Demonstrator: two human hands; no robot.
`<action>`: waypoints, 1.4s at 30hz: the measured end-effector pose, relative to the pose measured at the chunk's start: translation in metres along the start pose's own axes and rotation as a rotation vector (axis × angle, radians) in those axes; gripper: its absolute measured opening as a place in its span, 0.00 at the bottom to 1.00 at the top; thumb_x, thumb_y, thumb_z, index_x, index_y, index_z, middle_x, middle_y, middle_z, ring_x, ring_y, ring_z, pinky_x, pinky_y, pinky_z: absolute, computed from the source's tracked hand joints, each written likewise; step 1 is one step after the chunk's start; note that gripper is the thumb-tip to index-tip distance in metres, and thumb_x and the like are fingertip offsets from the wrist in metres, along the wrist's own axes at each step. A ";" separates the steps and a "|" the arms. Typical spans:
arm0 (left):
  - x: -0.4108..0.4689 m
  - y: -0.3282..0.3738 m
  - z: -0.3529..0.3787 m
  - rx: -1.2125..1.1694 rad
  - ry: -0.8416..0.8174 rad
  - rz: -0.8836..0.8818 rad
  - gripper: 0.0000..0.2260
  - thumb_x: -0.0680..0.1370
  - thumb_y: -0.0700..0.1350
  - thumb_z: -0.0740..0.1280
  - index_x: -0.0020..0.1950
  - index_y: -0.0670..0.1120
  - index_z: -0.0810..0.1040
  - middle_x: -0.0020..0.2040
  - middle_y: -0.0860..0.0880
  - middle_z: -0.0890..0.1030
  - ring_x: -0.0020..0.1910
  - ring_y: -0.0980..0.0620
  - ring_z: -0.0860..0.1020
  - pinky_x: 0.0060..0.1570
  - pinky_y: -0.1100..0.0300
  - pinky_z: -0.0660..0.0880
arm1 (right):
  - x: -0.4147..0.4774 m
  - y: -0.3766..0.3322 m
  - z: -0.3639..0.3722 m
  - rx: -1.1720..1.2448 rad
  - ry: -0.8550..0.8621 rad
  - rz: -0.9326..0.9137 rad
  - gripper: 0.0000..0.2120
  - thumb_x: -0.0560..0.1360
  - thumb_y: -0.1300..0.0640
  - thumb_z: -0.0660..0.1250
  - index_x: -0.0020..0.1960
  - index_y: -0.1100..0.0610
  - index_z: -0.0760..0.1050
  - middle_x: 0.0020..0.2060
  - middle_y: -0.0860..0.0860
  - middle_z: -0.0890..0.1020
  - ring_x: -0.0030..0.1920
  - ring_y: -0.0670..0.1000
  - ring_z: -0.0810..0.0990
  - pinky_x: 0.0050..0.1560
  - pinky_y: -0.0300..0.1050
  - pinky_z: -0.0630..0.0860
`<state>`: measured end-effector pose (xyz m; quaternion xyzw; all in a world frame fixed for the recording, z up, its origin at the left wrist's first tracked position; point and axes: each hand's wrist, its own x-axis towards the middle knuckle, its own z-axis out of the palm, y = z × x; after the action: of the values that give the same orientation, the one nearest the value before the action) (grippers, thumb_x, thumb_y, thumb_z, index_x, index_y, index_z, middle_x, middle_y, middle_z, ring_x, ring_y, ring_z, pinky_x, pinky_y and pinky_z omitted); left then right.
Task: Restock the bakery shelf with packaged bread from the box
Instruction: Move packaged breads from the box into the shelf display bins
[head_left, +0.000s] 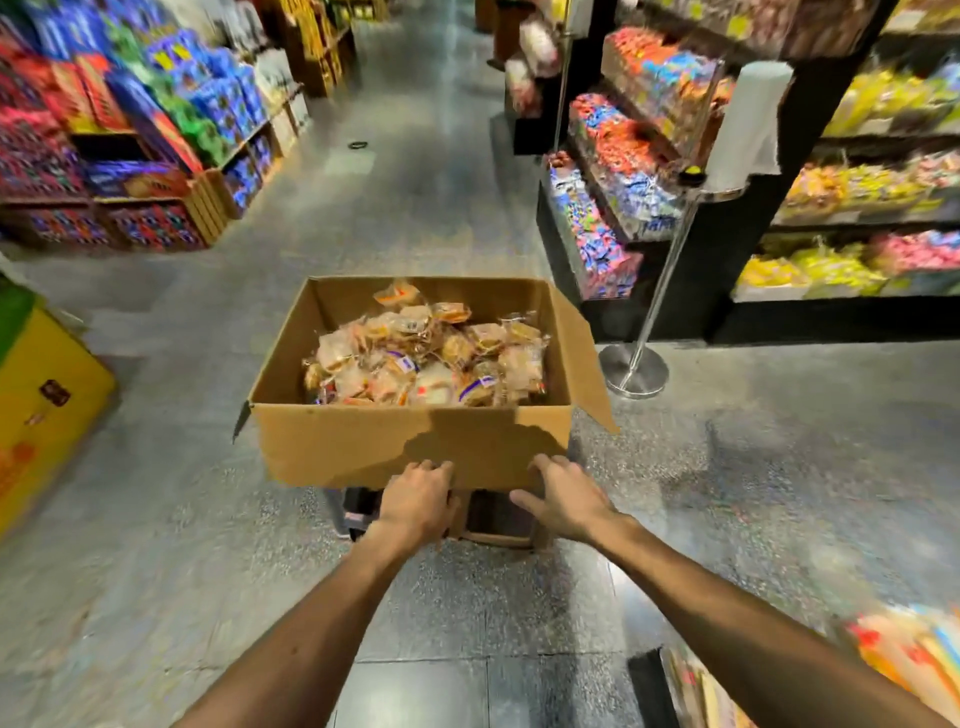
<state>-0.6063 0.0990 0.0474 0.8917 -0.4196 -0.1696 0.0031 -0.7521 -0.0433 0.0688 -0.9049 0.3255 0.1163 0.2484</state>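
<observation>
Brown cardboard box (363, 447) of clear-wrapped bread packs (426, 358) on dark low support (358, 512). On near wall: right hand (569, 499), fingers spread; left hand (415, 501), fingers bent, grip unclear. Packs prob. light, squashy, slick; lift by wrapper ends.

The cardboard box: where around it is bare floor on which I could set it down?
Bare floor lies left of the box, up to the yellow display, and in the aisle beyond it. The right side is crowded: the chrome stand base and candy shelves stand close.
</observation>
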 end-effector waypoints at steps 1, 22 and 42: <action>0.017 -0.007 -0.001 -0.030 -0.005 -0.008 0.12 0.78 0.49 0.62 0.60 0.48 0.74 0.59 0.44 0.79 0.59 0.42 0.77 0.54 0.48 0.75 | 0.017 0.000 -0.004 0.023 0.000 0.023 0.26 0.79 0.41 0.64 0.70 0.55 0.68 0.65 0.55 0.74 0.65 0.57 0.73 0.61 0.51 0.71; 0.340 -0.041 0.020 -0.375 -0.288 -0.229 0.23 0.82 0.60 0.59 0.73 0.52 0.67 0.72 0.44 0.69 0.68 0.41 0.71 0.65 0.45 0.70 | 0.358 0.036 -0.016 0.555 -0.339 0.571 0.47 0.71 0.27 0.62 0.74 0.63 0.67 0.72 0.57 0.70 0.71 0.59 0.69 0.71 0.51 0.66; 0.402 -0.045 0.052 -0.766 -0.518 -0.357 0.48 0.60 0.81 0.60 0.70 0.50 0.63 0.69 0.45 0.64 0.68 0.40 0.66 0.67 0.37 0.66 | 0.407 0.068 0.035 0.586 -0.514 0.586 0.54 0.57 0.12 0.50 0.73 0.41 0.68 0.76 0.50 0.65 0.75 0.57 0.64 0.74 0.62 0.60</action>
<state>-0.3511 -0.1655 -0.1285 0.8131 -0.1547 -0.5254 0.1972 -0.4884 -0.2868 -0.1377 -0.6090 0.5139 0.3047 0.5218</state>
